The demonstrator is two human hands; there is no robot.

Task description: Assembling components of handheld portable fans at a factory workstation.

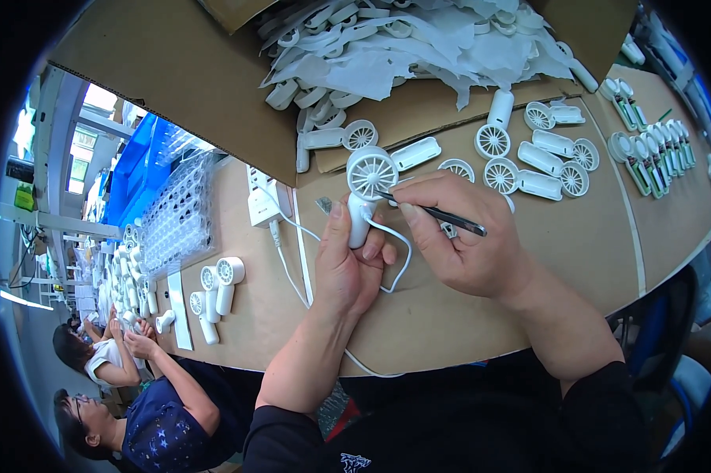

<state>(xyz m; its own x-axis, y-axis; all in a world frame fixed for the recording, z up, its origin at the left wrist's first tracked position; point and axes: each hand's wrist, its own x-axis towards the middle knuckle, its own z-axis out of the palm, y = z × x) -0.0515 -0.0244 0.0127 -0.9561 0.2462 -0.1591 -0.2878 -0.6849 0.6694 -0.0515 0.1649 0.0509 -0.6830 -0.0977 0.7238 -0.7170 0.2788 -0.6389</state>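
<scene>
A white handheld fan [359,221] stands upright in my left hand [348,264], which is wrapped round its handle. A white cable [407,256] runs from the fan's handle and loops down to the table. In my right hand [478,236] is a pair of dark tweezers [450,218], pinched between thumb and fingers. Their tips reach the lower right of the fan's round grille; whether they touch it I cannot tell. Just beyond the fan lies a white half-shell [417,153], and another round grille [456,168] is partly hidden behind my right hand.
A cardboard box [190,87] full of white fan shells and wrapping sheets stands at the back. More shells [540,159] lie on the right, before rows of fan parts [657,158]. Left are a power strip [269,203], assembled fans [214,288], a clear tray [182,213] and two people.
</scene>
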